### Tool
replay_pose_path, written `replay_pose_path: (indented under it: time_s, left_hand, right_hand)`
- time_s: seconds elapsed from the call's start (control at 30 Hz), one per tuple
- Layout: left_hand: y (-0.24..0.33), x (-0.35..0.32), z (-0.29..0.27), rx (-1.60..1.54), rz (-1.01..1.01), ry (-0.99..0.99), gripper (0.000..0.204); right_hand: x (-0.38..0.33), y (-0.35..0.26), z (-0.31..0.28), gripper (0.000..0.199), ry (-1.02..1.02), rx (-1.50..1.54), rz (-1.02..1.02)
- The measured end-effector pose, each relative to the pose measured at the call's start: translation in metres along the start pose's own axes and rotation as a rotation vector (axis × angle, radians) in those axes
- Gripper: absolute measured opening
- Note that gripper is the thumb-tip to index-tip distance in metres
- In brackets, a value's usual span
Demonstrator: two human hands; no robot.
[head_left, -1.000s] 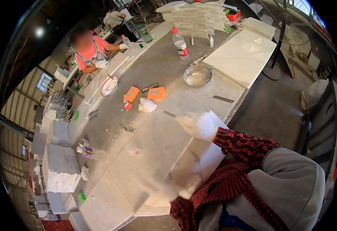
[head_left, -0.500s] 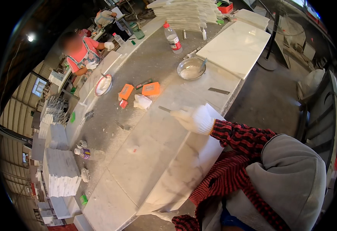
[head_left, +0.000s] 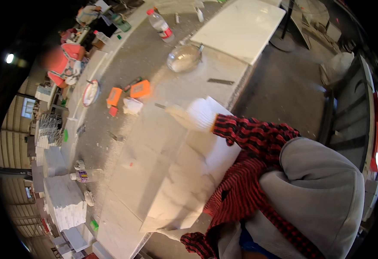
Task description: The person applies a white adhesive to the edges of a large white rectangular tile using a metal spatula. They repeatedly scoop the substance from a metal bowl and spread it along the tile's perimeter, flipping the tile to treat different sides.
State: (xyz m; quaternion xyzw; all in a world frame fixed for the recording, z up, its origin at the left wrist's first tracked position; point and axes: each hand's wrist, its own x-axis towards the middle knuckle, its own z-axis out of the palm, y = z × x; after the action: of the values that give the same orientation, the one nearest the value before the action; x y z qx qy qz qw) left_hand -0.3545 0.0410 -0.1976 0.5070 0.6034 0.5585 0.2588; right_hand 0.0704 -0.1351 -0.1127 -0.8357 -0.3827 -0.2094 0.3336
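Observation:
A stone slab (head_left: pixel 181 179) with a pale, veined face leans along the near edge of the work table, between my hands. My gloved right hand (head_left: pixel 193 115) is at the slab's far end, closed around a narrow flat grey metal blade (head_left: pixel 159 105) that sticks out past the fingers. My gloved left hand (head_left: pixel 174 233) is at the slab's near lower corner and appears to grip its edge; its fingers are partly hidden.
On the table (head_left: pixel 124 185) lie orange boxes (head_left: pixel 140 89), a crumpled white cloth (head_left: pixel 132 106), a metal bowl (head_left: pixel 184 58), another flat blade (head_left: pixel 220 81) and a bottle (head_left: pixel 160 26). Stacked slabs (head_left: pixel 65 196) stand at left. A co-worker (head_left: pixel 68 64) is across the table.
The whole view has shifted, so the table things sit further left and higher. The slab's veined face shows more broadly. Both hands stay at its ends, the blade still in my right.

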Motion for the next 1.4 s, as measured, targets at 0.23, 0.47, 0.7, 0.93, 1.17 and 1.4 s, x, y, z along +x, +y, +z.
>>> replay_pose_path:
  time_s: [0.23, 0.47, 0.7, 0.93, 1.17, 1.4]
  left_hand:
    - [-0.007, 0.005, -0.007, 0.208, -0.144, -0.072, 0.041]
    - [-0.002, 0.010, -0.005, 0.564, -0.306, -0.034, 0.045]
    - [0.150, -0.061, 0.077, 0.341, 0.650, -0.483, 0.057]
    - [0.217, -0.163, 0.188, 0.756, 1.141, -1.041, 0.054]
    - [0.216, -0.183, 0.204, 0.644, 1.088, -1.112, 0.064]
    - [0.215, -0.173, 0.200, 0.700, 1.010, -1.062, 0.063]
  right_hand:
    - [-0.008, 0.009, 0.024, 0.032, 0.036, -0.006, -0.051]
    - [-0.011, 0.002, 0.014, 0.028, 0.061, 0.000, 0.031]
    - [-0.008, -0.003, 0.009, 0.024, -0.051, -0.015, 0.028]
    - [0.002, -0.005, -0.007, 0.019, -0.175, -0.009, 0.097]
    - [-0.007, 0.106, -0.093, 0.025, 0.147, 0.544, 0.580]
    - [-0.023, 0.158, -0.094, 0.035, -0.284, 0.181, 0.531]
